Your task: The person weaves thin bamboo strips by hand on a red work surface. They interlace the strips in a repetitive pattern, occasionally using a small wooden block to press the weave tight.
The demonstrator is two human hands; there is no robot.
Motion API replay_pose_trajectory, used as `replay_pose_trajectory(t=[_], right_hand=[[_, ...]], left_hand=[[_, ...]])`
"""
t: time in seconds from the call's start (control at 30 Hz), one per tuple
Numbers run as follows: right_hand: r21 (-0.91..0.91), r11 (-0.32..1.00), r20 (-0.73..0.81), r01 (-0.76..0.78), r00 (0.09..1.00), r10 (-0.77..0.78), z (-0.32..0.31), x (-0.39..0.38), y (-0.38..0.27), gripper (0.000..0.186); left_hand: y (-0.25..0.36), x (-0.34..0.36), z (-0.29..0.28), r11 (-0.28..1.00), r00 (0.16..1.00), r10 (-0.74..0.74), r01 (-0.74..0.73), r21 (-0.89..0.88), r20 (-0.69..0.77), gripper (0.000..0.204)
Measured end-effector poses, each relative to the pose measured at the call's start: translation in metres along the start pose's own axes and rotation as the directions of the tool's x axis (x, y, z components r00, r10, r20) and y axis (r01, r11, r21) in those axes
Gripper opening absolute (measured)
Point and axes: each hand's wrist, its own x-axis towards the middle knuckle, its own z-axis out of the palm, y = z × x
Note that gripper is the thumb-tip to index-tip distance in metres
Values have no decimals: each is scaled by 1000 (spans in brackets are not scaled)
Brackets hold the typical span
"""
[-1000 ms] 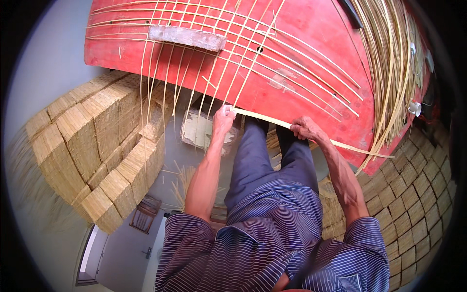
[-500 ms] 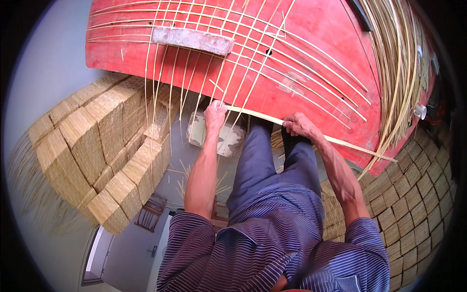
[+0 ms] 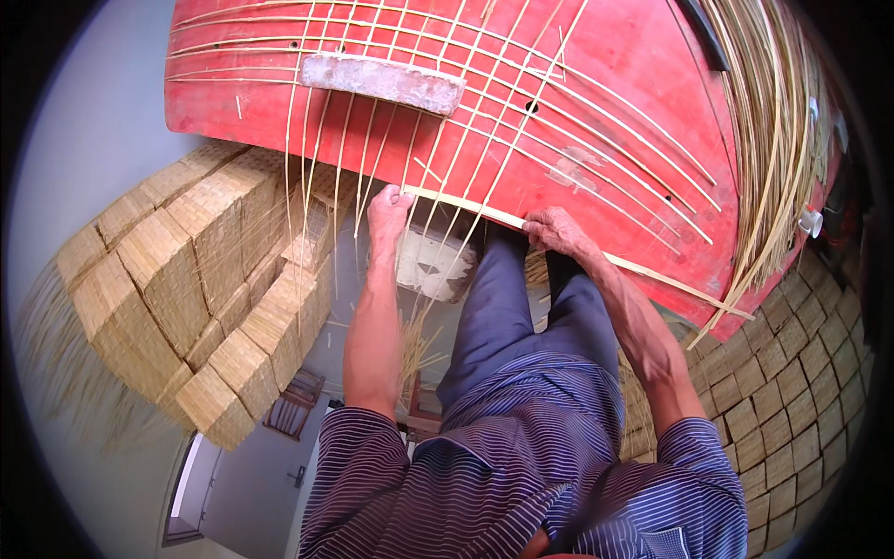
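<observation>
My left hand (image 3: 387, 212) is closed on the left end of a pale, flat bamboo strip (image 3: 643, 273) that runs along the near edge of the red board (image 3: 219, 112). My right hand (image 3: 557, 231) grips the same strip farther right, fingers curled round it. Thin crossing bamboo strips (image 3: 421, 26) form a loose lattice on the board, with loose ends hanging over the near edge around my left hand. A pale, worn rectangular block (image 3: 382, 80) lies on the lattice.
Long bamboo strips (image 3: 759, 158) are piled along the board's right side beside a small white cylinder (image 3: 810, 222). Stacked woven blocks (image 3: 186, 270) stand at left, more woven pieces (image 3: 782, 391) at lower right. A pale worn slab (image 3: 428, 265) lies below the board's edge.
Both hands have moved leftward along the board's edge with the strip, so my left hand is now farther in among the hanging lattice ends. The view has shifted slightly.
</observation>
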Motion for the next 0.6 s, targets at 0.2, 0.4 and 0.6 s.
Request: replay_pose_trajectory(t=[0.2,0.4,0.6], right_hand=[[-33,999,7,7,1000,-7,8,-2,-17,25],[-133,988,1,81,997,-82,16,2,-31,25],[-329,926,-79,184,972,-221,9,-10,-17,22]], left_hand=[[10,-15,-13,985,997,-28,39,-166,68,34],[50,-28,-25,905,970,-234,193,-379,-65,23],[37,3,-48,992,936,28,-68,-103,-350,23]])
